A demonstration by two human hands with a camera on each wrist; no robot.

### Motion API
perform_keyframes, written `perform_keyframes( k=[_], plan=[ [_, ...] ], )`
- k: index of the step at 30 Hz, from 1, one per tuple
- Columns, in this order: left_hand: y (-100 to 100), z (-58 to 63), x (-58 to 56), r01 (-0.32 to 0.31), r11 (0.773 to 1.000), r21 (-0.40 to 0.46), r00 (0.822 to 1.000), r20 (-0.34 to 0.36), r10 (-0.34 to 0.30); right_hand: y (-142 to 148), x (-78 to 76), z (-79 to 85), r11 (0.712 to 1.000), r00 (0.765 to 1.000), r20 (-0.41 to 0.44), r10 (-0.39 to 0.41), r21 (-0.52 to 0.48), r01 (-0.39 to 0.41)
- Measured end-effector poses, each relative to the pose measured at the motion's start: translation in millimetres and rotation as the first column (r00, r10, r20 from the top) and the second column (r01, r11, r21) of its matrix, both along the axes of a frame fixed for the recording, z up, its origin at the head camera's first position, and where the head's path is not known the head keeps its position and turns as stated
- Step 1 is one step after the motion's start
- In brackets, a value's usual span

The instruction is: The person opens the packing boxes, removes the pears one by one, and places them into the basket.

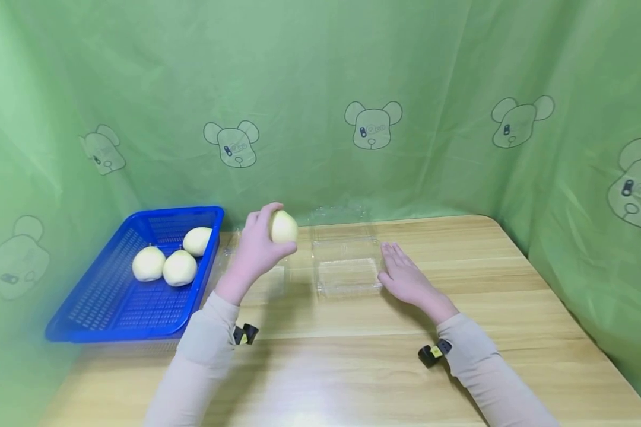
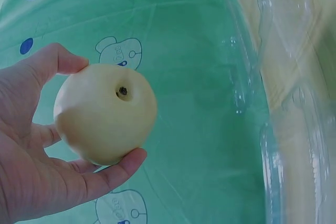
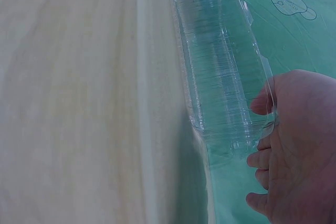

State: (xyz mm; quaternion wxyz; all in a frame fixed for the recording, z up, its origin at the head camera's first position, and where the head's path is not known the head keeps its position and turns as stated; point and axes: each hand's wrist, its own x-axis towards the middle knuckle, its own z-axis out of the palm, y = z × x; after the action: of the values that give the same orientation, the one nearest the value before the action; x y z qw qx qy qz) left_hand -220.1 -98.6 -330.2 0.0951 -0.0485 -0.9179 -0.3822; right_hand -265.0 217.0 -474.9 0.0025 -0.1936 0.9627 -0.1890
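My left hand (image 1: pixel 256 243) holds a pale yellow pear (image 2: pixel 105 114) in the air, thumb and fingers spread round its sides. The pear's stem end shows in the left wrist view. A clear plastic box (image 1: pixel 347 270) with its lid raised at the back stands on the table, right of the pear. Against the box's right side rests my right hand (image 1: pixel 408 281), its fingers straight in the head view. In the right wrist view the thumb (image 3: pixel 264 102) lies at the box's end wall. Another clear plastic box (image 1: pixel 275 279) sits partly behind my left forearm.
At the left stands a blue plastic basket (image 1: pixel 123 323) with several sides of open mesh. Three more pears (image 1: pixel 180 268) lie in it. A green curtain (image 1: pixel 310 71) with printed bear heads surrounds the wooden table (image 1: pixel 352 367) at the back and sides.
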Motion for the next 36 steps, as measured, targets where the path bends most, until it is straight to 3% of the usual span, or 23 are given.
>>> perform_keyframes(
  k=[16,31,36],
  plan=[
    [-36.1,2.6,7.7,-0.035,0.991,-0.132,0.999,0.036,0.040,-0.2,2.6,-1.6,1.000,1.000,0.004,-0.007,-0.002,0.007],
    [-69.0,12.2,8.4,-0.051,0.984,-0.173,0.998,-0.035,0.045,-1.4,1.5,-1.4,1.000,1.000,0.002,-0.010,-0.011,0.010],
    [-81.1,14.9,8.7,-0.093,0.977,-0.190,0.995,-0.061,0.082,-1.1,0.9,0.4,1.000,1.000,-0.001,-0.001,-0.007,0.001]
  ],
)
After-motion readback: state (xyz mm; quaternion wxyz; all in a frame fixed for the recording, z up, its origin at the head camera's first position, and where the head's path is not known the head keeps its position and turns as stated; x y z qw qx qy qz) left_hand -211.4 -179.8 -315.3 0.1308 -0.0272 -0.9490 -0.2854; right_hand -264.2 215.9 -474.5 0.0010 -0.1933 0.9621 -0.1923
